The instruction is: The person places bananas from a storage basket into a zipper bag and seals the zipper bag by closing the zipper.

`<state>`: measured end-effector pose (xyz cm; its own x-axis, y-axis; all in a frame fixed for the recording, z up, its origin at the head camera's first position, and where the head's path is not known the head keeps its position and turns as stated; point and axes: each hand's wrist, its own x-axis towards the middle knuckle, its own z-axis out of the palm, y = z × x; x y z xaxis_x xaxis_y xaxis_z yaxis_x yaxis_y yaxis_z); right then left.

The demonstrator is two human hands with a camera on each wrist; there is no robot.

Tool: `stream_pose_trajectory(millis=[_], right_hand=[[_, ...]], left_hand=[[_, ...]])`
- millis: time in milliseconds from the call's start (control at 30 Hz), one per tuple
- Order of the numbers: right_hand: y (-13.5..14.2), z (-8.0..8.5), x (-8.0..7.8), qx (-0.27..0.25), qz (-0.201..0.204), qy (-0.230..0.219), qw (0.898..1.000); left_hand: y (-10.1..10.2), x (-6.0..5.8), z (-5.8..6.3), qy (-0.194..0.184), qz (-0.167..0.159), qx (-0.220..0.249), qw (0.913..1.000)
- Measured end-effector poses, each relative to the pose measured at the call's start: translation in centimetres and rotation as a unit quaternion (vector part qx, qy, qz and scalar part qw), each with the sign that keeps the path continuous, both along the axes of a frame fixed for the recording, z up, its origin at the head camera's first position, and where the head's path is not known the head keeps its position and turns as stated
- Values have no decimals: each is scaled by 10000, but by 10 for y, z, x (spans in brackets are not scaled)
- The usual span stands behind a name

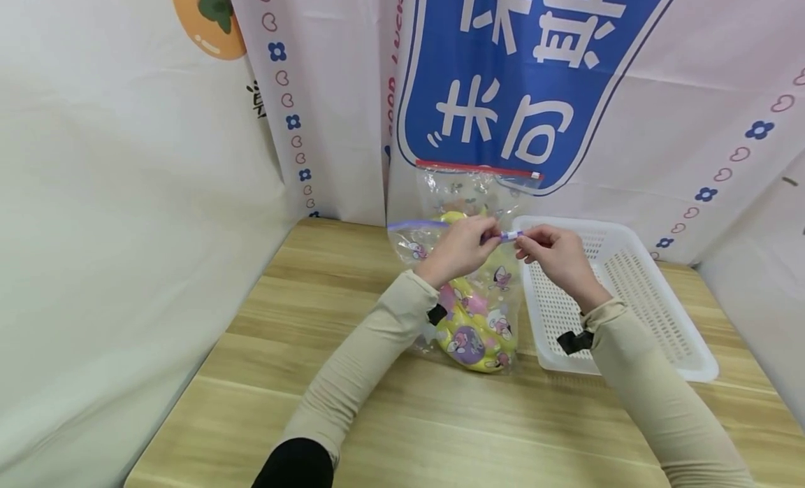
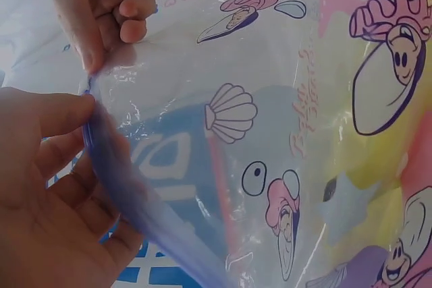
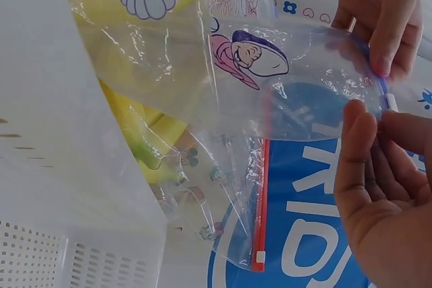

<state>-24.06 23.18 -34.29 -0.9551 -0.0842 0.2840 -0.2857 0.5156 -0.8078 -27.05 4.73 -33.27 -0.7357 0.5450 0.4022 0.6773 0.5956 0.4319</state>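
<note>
A clear zip bag (image 1: 501,278) printed with cartoon shells and characters stands upright, its purple zip strip (image 1: 418,224) along the top. My left hand (image 1: 462,245) pinches that strip between thumb and fingers. At the strip's right end, my right hand (image 1: 560,257) pinches the corner, with the small white slider (image 3: 391,102) right beside its fingertips. Close behind is a second clear bag (image 1: 453,187) with a red zip strip (image 3: 261,200). Yellow, banana-like contents (image 3: 145,129) show through the plastic, partly hidden by the prints.
A white perforated plastic basket (image 1: 619,226) stands to the right of the bags, under my right forearm. The wood-grain table (image 1: 264,383) ends at a printed cloth backdrop (image 1: 339,89). Pale cloth (image 1: 126,229) hangs along the left side.
</note>
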Motion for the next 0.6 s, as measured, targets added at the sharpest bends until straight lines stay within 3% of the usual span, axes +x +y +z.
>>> stream_pose_trajectory(millis=[133, 400, 600], right_hand=[[0, 0, -1, -286, 114, 71, 9995], [-1, -2, 0, -153, 369, 146, 9991], [2, -2, 1, 119, 407, 274, 9987]], left_hand=[[2, 1, -1, -118, -21, 279, 9995], [12, 2, -3, -495, 56, 604, 9969], [14, 2, -2, -376, 39, 540, 9978]])
